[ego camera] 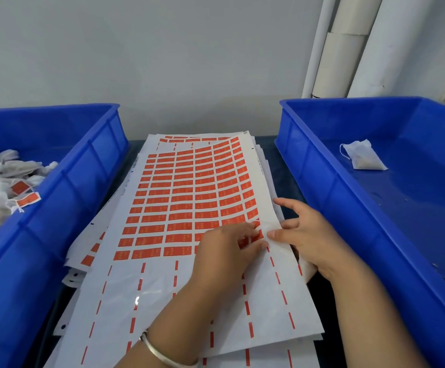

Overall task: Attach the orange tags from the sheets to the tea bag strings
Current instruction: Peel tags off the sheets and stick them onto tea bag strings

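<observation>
Holding 1 tea bag [362, 156], the right bin [322, 166] flanks fingers [250, 248] pinching an orange tag [256, 236].

We see two bare forearms reaching in from the bottom edge, with no sleeves on either. On the wrist of our left hand [224, 251] we wear a thin, plain silver bangle [160, 353], smooth and round in section. Our right hand [309, 237] carries no ring or band that we can see. The fingernails on both hands are short and unpainted.
</observation>
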